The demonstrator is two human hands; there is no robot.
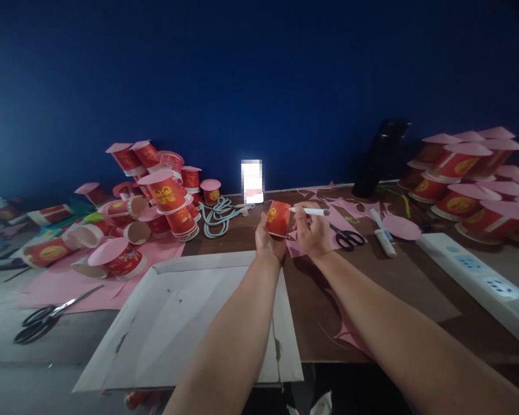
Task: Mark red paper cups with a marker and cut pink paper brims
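A red paper cup [278, 219] with yellow lettering rests tilted in my left hand [270, 242], whose fingers wrap round its lower side. My right hand [312, 233] grips a white marker pen [316, 211]. The pen's tip points left and is close to the cup's right edge; I cannot tell whether it touches. Below my left hand lies a white cardboard box lid [190, 288]. To the right of my right hand are black-handled scissors [349, 237] on pink paper scraps [341, 216].
Red cups with pink paper tops [162, 193] are heaped at left, and more cups [462, 161] stack at right. A white cable [218, 216], a lit phone [252, 181], a black bottle [380, 155], a glue stick [386, 243], a power strip [476, 282] and other scissors [47, 317] lie around.
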